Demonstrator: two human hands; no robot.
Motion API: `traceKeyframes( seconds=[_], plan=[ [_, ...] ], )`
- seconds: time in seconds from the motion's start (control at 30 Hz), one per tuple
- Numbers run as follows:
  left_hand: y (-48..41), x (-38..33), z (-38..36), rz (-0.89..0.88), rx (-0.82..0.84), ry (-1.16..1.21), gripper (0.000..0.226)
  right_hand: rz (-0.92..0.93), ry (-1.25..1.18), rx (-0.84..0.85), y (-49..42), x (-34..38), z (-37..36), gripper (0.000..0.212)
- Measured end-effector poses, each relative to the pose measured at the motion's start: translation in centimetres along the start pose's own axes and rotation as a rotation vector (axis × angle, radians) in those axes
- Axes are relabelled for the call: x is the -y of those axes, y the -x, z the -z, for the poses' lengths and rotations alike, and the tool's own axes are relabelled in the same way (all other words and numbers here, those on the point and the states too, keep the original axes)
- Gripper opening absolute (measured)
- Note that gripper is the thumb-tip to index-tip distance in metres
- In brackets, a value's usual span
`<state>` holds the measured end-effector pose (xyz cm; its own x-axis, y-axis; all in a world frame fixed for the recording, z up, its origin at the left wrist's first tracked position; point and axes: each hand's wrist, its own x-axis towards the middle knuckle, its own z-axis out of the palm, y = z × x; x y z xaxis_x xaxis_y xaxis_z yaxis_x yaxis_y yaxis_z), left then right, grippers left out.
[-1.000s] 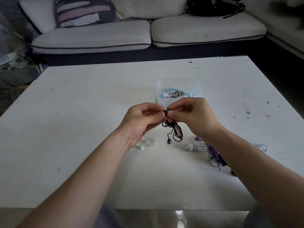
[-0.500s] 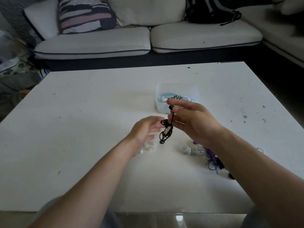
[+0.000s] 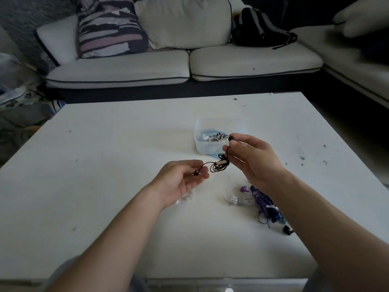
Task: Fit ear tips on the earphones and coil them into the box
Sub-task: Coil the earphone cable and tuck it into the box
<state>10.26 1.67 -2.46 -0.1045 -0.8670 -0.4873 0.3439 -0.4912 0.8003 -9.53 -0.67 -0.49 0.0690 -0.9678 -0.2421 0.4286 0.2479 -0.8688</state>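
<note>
Black earphones (image 3: 219,166) are strung between both hands above the white tabletop (image 3: 105,165). The right hand (image 3: 252,163) holds them in a thumb-and-finger grip on the cord just under a black-tipped bud (image 3: 232,138), which sticks up past the fingertips. The rest of the cord hangs in a loose bundle right below that grip, with a pale inline piece (image 3: 221,162) in it. From the bundle one strand runs left to the second bud (image 3: 196,172), dark brownish, which sits at the fingertips of the left hand (image 3: 179,182). That hand is palm up with fingers loosely curled; cannot tell if it pinches the bud or the bud just rests there. A clear plastic box (image 3: 199,144) sits on the tabletop just beyond the right hand's fingers, with white and blue cords inside. Pale ear tips (image 3: 186,197) lie on the tabletop, partly hidden under the left wrist. Coiled white earphones (image 3: 237,200) lie beside the right forearm, touching a tangle of purple earphones (image 3: 263,205); a small black piece (image 3: 287,229) lies near that tangle's near end. Behind the tabletop is a white sofa (image 3: 126,70) with a striped cushion (image 3: 109,28) and a black backpack (image 3: 259,28).
</note>
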Motion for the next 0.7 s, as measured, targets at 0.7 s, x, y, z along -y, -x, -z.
traceKeyframes(
  seconds=[0.7],
  plan=[
    [-13.1, -5.2, -5.2, -0.580, -0.316, -1.000, 0.016, 0.198, 0.652, -0.268, -12.5, 3.5, 0.9, 0.022]
  ],
)
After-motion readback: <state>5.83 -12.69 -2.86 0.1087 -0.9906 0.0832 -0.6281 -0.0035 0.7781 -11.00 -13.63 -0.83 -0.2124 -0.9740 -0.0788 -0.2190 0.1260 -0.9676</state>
